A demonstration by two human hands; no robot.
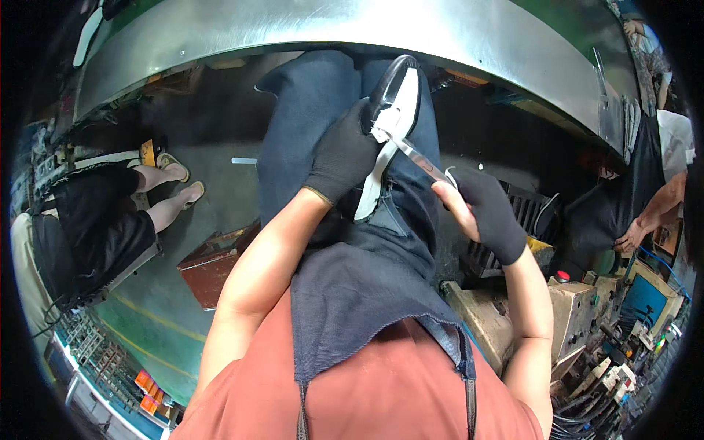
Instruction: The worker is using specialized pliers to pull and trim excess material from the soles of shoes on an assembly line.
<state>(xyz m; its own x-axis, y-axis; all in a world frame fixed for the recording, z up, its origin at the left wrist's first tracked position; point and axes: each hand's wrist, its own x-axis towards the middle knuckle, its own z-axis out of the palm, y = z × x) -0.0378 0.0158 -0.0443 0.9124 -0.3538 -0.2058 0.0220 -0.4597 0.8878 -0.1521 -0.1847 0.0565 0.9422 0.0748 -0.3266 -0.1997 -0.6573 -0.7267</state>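
A black shoe upper (389, 84) with a white sole side (407, 92) turned up rests over my lap, toe pointing away from me. My left hand (343, 158), in a black glove, is closed around its left side. In my right hand (488, 213), gloved with the thumb bare, is a silver metal tool (418, 155) that looks like pincers. Its tip touches the white, ragged-looking material (387, 121) near the middle of the sole side. The fingers of my right hand wrap round the handle, so part of it is hidden. A dark apron (367, 293) covers my lap.
A metal bench edge (337, 26) runs across in front of my knees. On the floor to the left stands a red-brown box (209, 271); a seated person's legs (165, 209) are farther left. Machine housings (568, 315) stand close by my right arm, with another person's hand (631, 238) beyond.
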